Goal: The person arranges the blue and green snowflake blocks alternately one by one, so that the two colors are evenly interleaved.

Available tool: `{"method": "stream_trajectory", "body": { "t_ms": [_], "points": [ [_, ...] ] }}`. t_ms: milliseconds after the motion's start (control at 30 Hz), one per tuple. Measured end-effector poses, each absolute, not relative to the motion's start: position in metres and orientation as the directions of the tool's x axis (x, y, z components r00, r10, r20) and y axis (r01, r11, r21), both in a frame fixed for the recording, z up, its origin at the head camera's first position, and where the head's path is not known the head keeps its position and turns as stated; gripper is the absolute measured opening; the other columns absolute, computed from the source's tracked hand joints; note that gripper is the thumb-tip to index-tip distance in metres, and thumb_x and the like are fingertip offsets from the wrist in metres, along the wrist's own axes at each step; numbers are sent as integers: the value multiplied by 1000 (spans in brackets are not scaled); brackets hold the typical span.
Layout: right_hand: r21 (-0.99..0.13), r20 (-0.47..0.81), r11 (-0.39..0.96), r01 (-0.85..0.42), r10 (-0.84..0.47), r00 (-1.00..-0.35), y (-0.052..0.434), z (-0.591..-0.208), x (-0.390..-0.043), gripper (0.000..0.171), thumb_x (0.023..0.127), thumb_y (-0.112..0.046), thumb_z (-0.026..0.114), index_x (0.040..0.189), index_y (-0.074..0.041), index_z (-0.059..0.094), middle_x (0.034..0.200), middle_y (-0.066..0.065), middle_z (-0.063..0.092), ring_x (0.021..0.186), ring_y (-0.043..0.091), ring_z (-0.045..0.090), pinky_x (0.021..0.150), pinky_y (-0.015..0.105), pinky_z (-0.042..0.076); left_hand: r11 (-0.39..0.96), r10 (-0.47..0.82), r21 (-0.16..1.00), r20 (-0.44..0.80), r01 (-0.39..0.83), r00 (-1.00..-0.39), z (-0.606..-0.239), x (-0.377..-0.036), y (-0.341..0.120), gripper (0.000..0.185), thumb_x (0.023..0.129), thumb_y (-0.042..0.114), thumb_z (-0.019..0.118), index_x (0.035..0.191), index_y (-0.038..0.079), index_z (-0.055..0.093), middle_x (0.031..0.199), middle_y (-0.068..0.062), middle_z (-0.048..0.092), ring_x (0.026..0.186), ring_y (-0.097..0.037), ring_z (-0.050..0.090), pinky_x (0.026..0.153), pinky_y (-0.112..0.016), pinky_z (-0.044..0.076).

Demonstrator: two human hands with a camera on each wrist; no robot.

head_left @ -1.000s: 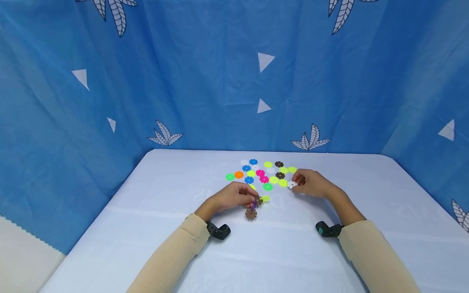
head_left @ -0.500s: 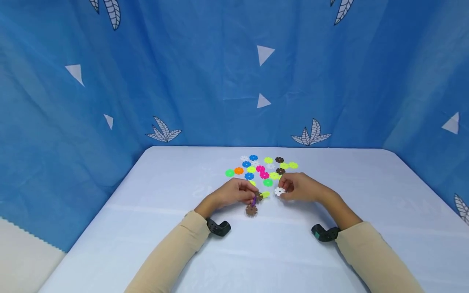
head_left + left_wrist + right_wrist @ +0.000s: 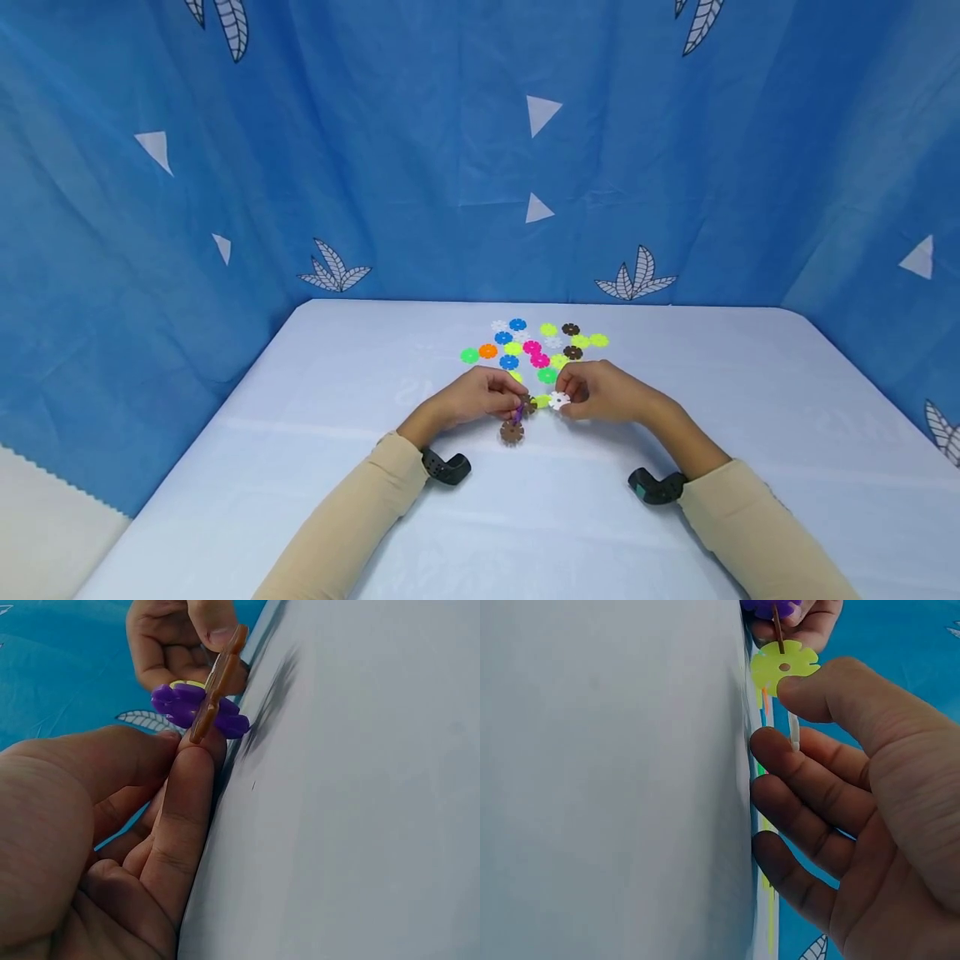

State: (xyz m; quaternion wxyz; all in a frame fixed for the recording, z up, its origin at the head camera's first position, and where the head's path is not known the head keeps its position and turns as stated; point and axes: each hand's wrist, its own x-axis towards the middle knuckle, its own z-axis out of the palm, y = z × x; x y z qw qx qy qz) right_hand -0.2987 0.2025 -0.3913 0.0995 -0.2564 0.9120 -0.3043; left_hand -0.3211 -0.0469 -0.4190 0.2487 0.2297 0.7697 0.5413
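My left hand [image 3: 480, 397] pinches a small assembly [image 3: 519, 414] of snowflake discs: a purple disc [image 3: 196, 708] slotted across a brown one [image 3: 216, 681], with a yellow-green disc [image 3: 784, 666] joined at its far end. A second brown disc [image 3: 512, 432] hangs at the bottom, just above the white table [image 3: 375, 433]. My right hand [image 3: 600, 392] pinches a white disc [image 3: 558, 401] between thumb and forefinger, its edge [image 3: 794, 731] just short of the assembly.
Several loose discs [image 3: 534, 348] in blue, pink, green, yellow, orange, brown and white lie scattered just beyond both hands. A blue patterned curtain [image 3: 480, 167] stands round the table on three sides. Black wrist cameras [image 3: 446, 468] sit under both forearms.
My right hand picked the white disc out of the pile and carried it left, close to the assembly. My left hand stayed almost still.
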Motion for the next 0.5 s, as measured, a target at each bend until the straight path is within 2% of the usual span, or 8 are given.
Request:
{"method": "stream_trajectory", "body": {
  "t_ms": [300, 500],
  "points": [
    [-593, -11, 681, -429, -540, -842, 201, -393, -298, 24, 74, -18, 75, 94, -15, 63, 79, -6, 64, 72, 11, 57, 64, 20, 51, 334, 602, 935, -118, 116, -790, -422, -320, -48, 18, 85, 16, 63, 103, 15, 69, 101, 0, 69, 79, -9, 64, 75, -27, 54],
    [-580, 9, 684, -442, -538, -843, 201, -393, -297, 25, 73, -18, 75, 96, -14, 65, 82, -6, 66, 72, 9, 58, 64, 19, 51, 327, 584, 941, -127, 89, -802, -420, -319, -46, 20, 84, 15, 65, 103, 13, 70, 101, -3, 69, 77, -10, 65, 74, -27, 54]
  ]
}}
